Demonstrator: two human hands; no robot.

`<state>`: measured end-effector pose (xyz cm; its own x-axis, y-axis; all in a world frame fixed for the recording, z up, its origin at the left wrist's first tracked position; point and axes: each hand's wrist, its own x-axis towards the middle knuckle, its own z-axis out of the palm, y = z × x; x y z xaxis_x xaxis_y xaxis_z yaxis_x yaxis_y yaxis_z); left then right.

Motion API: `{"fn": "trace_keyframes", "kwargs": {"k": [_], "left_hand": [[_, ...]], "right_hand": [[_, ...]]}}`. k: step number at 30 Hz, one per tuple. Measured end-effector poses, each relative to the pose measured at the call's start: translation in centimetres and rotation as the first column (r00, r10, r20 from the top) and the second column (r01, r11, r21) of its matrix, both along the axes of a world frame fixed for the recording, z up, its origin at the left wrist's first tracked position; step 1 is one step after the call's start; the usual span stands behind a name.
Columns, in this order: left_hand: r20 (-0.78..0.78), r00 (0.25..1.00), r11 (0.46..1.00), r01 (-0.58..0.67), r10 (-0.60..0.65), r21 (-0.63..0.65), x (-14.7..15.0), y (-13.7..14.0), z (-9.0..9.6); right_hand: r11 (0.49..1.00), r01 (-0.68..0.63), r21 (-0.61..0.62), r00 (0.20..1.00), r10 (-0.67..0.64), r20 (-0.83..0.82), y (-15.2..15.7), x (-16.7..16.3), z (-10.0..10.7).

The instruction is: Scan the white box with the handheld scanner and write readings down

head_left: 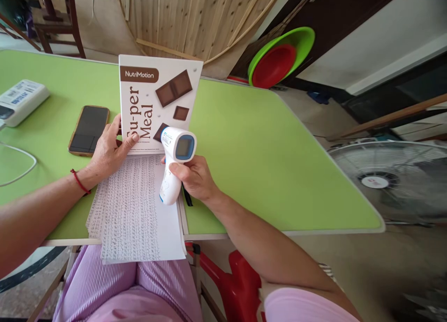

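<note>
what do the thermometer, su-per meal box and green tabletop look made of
Thermometer: probably hard plastic, smooth white with blue trim, judging by its moulded curves.
Su-per Meal box: likely printed cardboard, smooth, with a flat front and crisp edges.
Tabletop: perhaps laminate, satin green with a soft sheen.

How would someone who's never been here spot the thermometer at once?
Find the green table, then the white NutriMotion box in the left hand. The thermometer is in the right hand, in front of the box's lower right corner. Unlike the box and the flat phone, it is pistol-shaped, with a blue-framed screen.
</note>
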<state>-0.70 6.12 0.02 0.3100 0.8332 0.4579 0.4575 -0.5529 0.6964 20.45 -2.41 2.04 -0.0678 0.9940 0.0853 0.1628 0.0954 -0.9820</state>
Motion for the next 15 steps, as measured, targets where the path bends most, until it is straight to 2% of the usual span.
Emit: {"fn": "trace_keyframes", "kwargs": {"k": [15], "left_hand": [[0.052,0.998,1.000,0.021,-0.021,0.006,-0.03,0.10,-0.53]], "right_hand": [[1.000,0.014,-0.001,0.999,-0.014,0.047,0.07,0.24,-0.34]]}}
